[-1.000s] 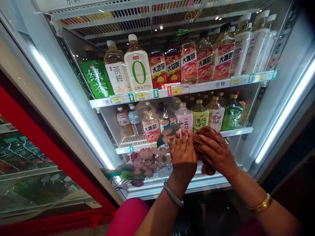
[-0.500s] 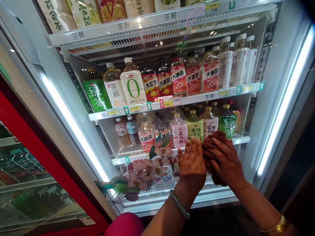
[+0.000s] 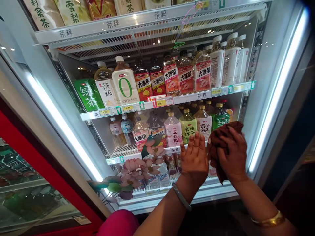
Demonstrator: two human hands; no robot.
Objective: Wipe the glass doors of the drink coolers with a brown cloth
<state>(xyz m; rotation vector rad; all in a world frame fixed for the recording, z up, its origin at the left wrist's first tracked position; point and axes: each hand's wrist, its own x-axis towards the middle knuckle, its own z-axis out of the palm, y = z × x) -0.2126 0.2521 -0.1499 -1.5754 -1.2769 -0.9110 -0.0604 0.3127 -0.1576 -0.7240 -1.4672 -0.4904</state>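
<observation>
My right hand [image 3: 232,157] presses a crumpled brown cloth [image 3: 218,147] against what looks like the clear glass front of a drinks cooler. The cloth bunches out past the fingertips and hangs below the palm. To its left, my left hand [image 3: 194,160] lies open, fingers stretched upward, and seems to rest flat on the glass. Behind the hands, seen through the pane, stand a yellow-green bottle [image 3: 189,126], a peach-labelled bottle [image 3: 203,123] and a green tea bottle [image 3: 220,116]. Pink flower decals [image 3: 137,170] appear on the glass left of my left hand.
Bottles fill the lit shelves, with a price strip [image 3: 159,103] along the middle shelf's edge. A bright light tube [image 3: 280,91] runs down the right side, another [image 3: 64,124] down the left. A red door frame [image 3: 44,170] borders the neighbouring cooler. My pink-clothed knee [image 3: 118,224] shows below.
The right hand and cloth have moved slightly right and up relative to the shelves, now covering part of the green tea bottle. My left hand stays flat. The whole view has shifted a little.
</observation>
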